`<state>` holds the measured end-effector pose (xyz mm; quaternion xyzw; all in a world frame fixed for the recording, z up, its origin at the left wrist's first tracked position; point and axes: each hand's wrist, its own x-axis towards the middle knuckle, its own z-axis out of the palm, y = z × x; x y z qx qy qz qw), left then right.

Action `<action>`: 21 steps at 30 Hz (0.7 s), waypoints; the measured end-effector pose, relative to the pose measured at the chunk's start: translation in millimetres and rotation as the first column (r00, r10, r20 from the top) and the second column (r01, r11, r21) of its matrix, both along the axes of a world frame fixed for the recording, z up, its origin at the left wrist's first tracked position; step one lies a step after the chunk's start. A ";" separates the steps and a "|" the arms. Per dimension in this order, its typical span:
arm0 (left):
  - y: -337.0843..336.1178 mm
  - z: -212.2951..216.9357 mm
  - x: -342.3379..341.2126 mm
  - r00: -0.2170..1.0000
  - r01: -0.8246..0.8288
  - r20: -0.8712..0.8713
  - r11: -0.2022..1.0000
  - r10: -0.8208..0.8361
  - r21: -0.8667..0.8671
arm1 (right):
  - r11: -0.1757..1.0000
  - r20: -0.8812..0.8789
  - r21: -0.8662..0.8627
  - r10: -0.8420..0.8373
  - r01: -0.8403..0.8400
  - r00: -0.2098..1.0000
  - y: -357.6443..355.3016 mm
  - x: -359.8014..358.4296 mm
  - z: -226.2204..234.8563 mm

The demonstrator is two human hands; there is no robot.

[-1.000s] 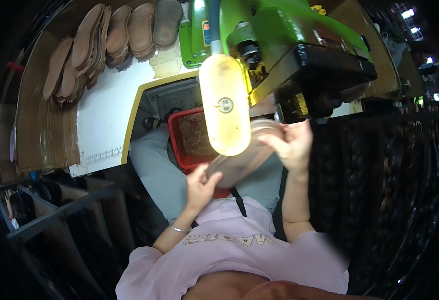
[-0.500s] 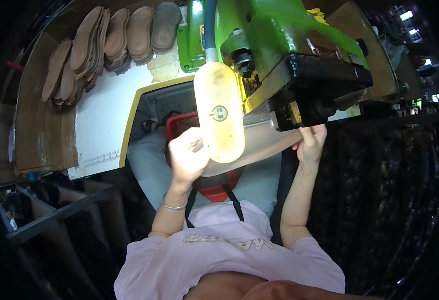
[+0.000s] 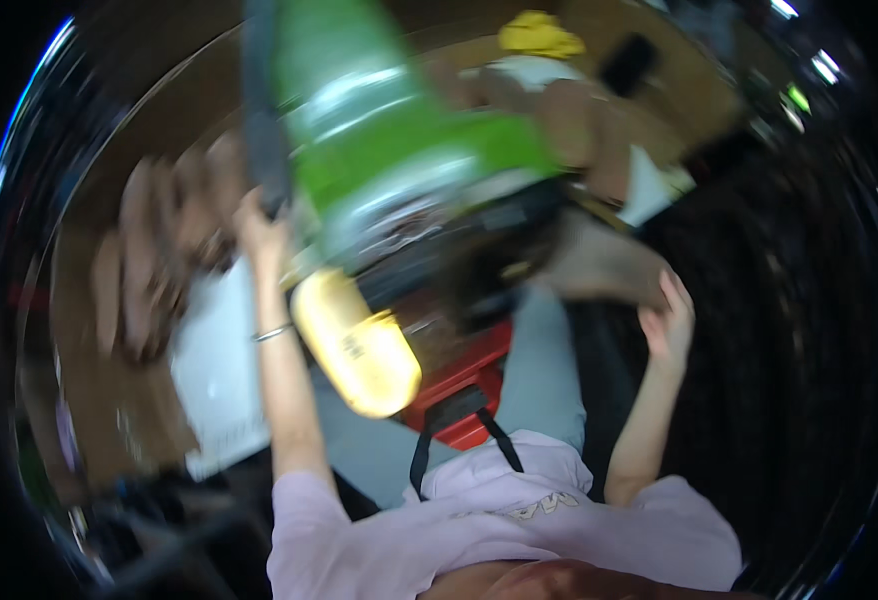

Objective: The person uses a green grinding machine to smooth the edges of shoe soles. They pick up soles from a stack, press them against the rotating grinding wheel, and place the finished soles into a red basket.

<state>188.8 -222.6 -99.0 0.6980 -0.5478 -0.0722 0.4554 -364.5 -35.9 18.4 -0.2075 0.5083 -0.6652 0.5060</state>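
Up at the left hand (image 3: 259, 228), a dark upright post (image 3: 264, 110) on the green machine (image 3: 399, 140) is reached. The picture is heavily motion-blurred, so whether the fingers are closed on the post cannot be told. A thin bracelet (image 3: 273, 332) is seen on that wrist.

Out at the right hand (image 3: 667, 322), the fingers are spread and laid against the edge of a tan flat piece (image 3: 599, 265) that sticks out from under the machine's dark head. The piece looks supported rather than clamped; a firm hold cannot be confirmed.

Judgement: the piece is best kept flat and steady under the head while the post side is handled, with fingertips kept outside the dark head.

Below both hands, a yellow oval part (image 3: 359, 345) hangs off the machine. Just under it, a red tray (image 3: 464, 385) is seen on the lap; brownish contents are suggested, too blurred to name.

Left of the left hand, a row of brown sole-shaped pieces (image 3: 164, 255) is stacked above a white sheet (image 3: 214, 370).
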 end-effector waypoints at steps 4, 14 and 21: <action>-21.0 -42.8 29.6 0.973 -0.166 0.198 0.951 0.116 0.262 | 0.989 0.121 -0.118 -0.071 0.085 0.990 -41.2 -14.8 -25.3; -33.4 -39.5 39.2 0.978 -0.199 -0.030 0.964 0.207 0.175 | 0.986 -0.295 0.117 -0.081 0.121 0.952 -152.0 -18.3 -37.8; -17.7 11.7 35.0 0.905 -0.246 -0.425 0.834 0.015 -0.494 | 0.976 -0.432 0.167 -0.055 0.140 0.900 -127.5 -32.5 -52.8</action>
